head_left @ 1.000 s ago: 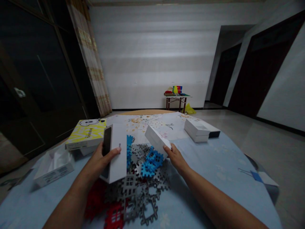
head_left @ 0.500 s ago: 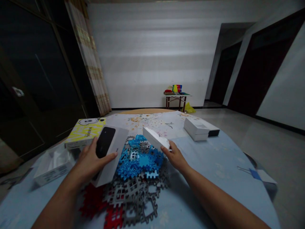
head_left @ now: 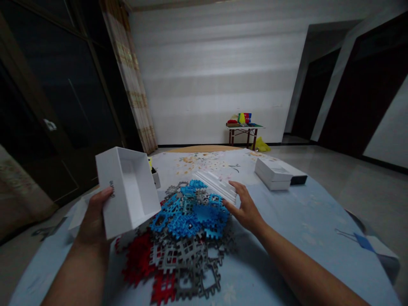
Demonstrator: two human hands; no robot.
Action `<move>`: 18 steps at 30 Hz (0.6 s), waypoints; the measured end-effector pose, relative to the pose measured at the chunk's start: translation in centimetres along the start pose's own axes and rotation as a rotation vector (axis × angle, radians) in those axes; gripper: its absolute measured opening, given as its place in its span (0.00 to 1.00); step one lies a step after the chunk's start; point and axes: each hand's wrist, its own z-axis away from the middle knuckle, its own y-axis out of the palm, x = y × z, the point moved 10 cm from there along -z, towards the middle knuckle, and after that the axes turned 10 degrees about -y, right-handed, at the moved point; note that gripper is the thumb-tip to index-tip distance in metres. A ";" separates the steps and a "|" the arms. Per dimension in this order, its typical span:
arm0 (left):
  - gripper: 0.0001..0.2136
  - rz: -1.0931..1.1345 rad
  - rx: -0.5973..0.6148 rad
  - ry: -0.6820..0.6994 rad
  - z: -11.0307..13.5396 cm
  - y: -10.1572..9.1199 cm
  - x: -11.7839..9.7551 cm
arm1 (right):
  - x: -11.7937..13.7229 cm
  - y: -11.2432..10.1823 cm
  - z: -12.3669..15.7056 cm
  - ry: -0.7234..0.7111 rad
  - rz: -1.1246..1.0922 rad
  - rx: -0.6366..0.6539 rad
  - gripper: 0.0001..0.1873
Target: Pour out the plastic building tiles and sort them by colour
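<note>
A hollow white phone box half (head_left: 127, 187), with "iPhone" on its side, is gripped by my left hand (head_left: 94, 216). Its open side faces right and toward me. My right hand (head_left: 245, 207) has its thumb and fingers at opposite edges of a ridged white tray insert (head_left: 218, 187). That insert, slightly blurred, tilts just over or against a heap of toothed blue puzzle pieces (head_left: 197, 212). Grey pieces (head_left: 181, 253) and red pieces (head_left: 138, 259) lie in front of the blue ones.
At the right rear of the table stand a white box (head_left: 272, 174) and a black-sided box (head_left: 298, 178). Another white box (head_left: 76, 214) is partly hidden behind my left hand. A floral cloth (head_left: 204, 159) covers the far tabletop. Beyond is a small side table (head_left: 245, 126).
My left hand has turned and raised the box, so its phone-picture face is hidden and its hollow inside shows. The insert in my right hand has tipped flatter. The view has swung slightly left.
</note>
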 end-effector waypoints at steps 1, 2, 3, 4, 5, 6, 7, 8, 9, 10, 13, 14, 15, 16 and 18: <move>0.14 0.040 0.031 0.011 0.0 0.1 -0.1 | 0.0 0.0 0.0 0.003 -0.004 -0.007 0.28; 0.13 0.075 0.062 0.002 -0.1 0.3 0.1 | 0.0 -0.1 0.0 0.006 -0.009 -0.014 0.28; 0.12 0.105 0.094 -0.027 -0.2 0.7 0.5 | 0.1 -0.2 0.0 0.009 -0.017 -0.021 0.28; 0.12 0.129 0.132 -0.068 -0.3 1.1 1.1 | 0.4 -0.4 -0.1 0.012 -0.028 -0.028 0.28; 0.13 0.150 0.178 -0.105 -0.4 1.8 1.7 | 0.7 -0.6 -0.2 0.015 -0.040 -0.038 0.28; 0.13 0.163 0.231 -0.137 -0.3 2.6 2.4 | 1.2 -0.8 -0.4 0.017 -0.053 -0.048 0.28; 0.14 0.171 0.284 -0.163 -0.2 3.6 3.1 | 1.8 -1.1 -0.6 0.018 -0.069 -0.061 0.28; 0.15 0.172 0.328 -0.189 0.1 4.5 3.9 | 2.5 -1.4 -0.8 0.018 -0.086 -0.077 0.29; 0.16 0.171 0.356 -0.215 0.4 5.4 4.8 | 3.2 -1.7 -1.0 0.020 -0.105 -0.096 0.29; 0.17 0.169 0.366 -0.242 0.7 6.1 5.7 | 3.8 -1.8 -1.3 0.026 -0.128 -0.113 0.30; 0.20 0.177 0.395 -0.309 2.1 8.2 8.0 | 5.2 -1.5 -2.0 0.077 -0.210 -0.150 0.30; 0.21 0.176 0.417 -0.328 2.7 8.8 8.5 | 5.4 -1.1 -2.2 0.098 -0.235 -0.156 0.30; 0.21 0.171 0.441 -0.350 3.2 9.4 9.1 | 5.7 -0.6 -2.4 0.115 -0.256 -0.158 0.30; 0.22 0.161 0.461 -0.373 3.6 9.8 9.5 | 6.0 -0.1 -2.7 0.125 -0.271 -0.157 0.30; 0.22 0.160 0.475 -0.400 4.0 10.2 10.1 | 6.7 0.8 -3.1 0.123 -0.285 -0.148 0.30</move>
